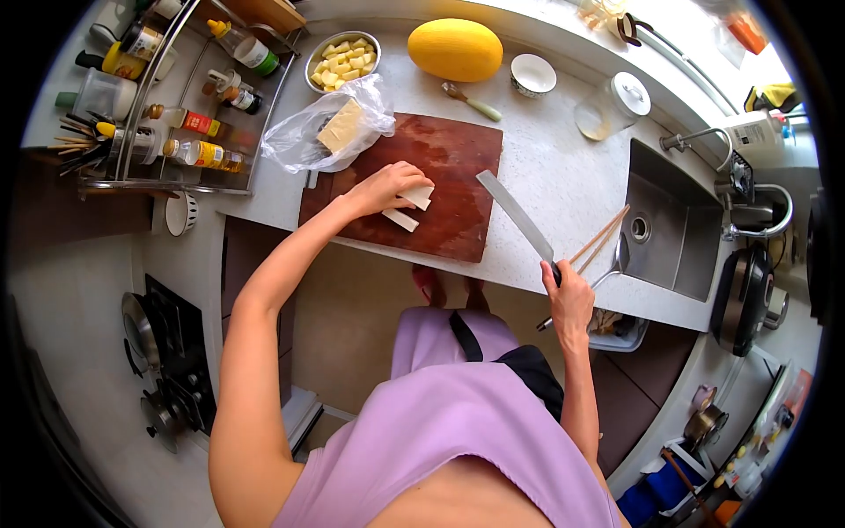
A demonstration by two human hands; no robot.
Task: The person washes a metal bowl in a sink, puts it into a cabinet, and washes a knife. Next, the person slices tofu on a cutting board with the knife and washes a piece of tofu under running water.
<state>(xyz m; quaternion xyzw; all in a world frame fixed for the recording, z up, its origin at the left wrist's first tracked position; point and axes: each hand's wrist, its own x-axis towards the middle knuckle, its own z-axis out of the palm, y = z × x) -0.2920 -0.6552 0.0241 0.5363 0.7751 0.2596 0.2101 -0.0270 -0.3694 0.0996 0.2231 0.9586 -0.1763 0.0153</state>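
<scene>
My left hand is over the wooden cutting board, its curled fingers closed on a white slice of tofu. A second tofu strip lies on the board just below these fingers. My right hand grips a kitchen knife by its dark handle. The blade points up and left, apart from the tofu, with its tip near the board's right edge. A larger pale block of tofu rests in a clear plastic bag at the board's upper left corner.
Behind the board are a bowl of yellow cubes, a yellow melon, a peeler-like tool, a small bowl and a glass jar. Chopsticks and a ladle lie by the sink. A bottle rack stands left.
</scene>
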